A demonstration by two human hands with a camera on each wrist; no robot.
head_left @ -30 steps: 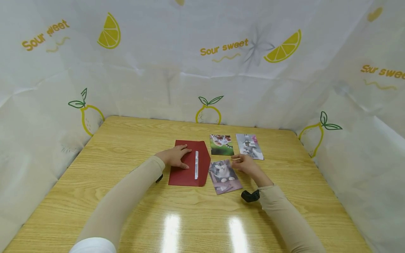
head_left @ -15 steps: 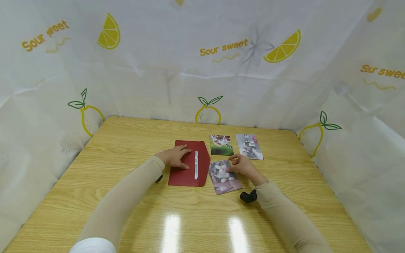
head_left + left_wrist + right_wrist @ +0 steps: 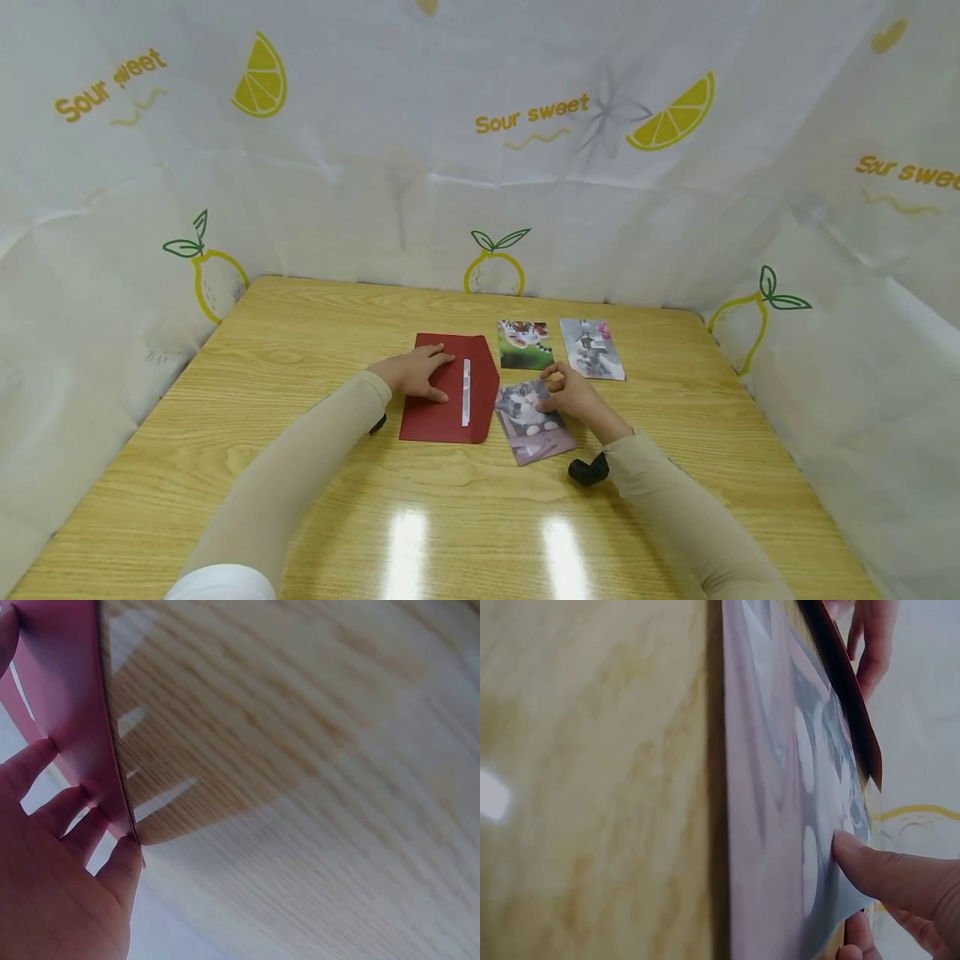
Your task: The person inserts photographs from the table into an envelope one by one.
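Note:
My left hand (image 3: 412, 372) lies with spread fingers on a red envelope (image 3: 431, 423), left of the middle of the table. A narrow white strip (image 3: 467, 393) shows on the envelope, close to its pointed flap on the right side. In the left wrist view, the fingertips press on the envelope (image 3: 71, 697) near its edge. My right hand (image 3: 579, 395) pinches the right edge of a kitten postcard (image 3: 528, 427). The right wrist view shows the thumb (image 3: 885, 877) on the picture side and fingers beneath, with the card (image 3: 765, 847) bent up at that edge.
Behind the kitten card lie a tiger postcard (image 3: 527, 354) and a grey picture postcard (image 3: 592, 348). The wooden table (image 3: 480, 492) reaches back to a white curtain (image 3: 360, 167) printed with lemons. A black wrist device (image 3: 588, 471) hangs below my right wrist.
My right hand has moved left from the card's side and now pinches its edge, thumb on the picture. The card has shifted slightly. The left hand and envelope have stayed put.

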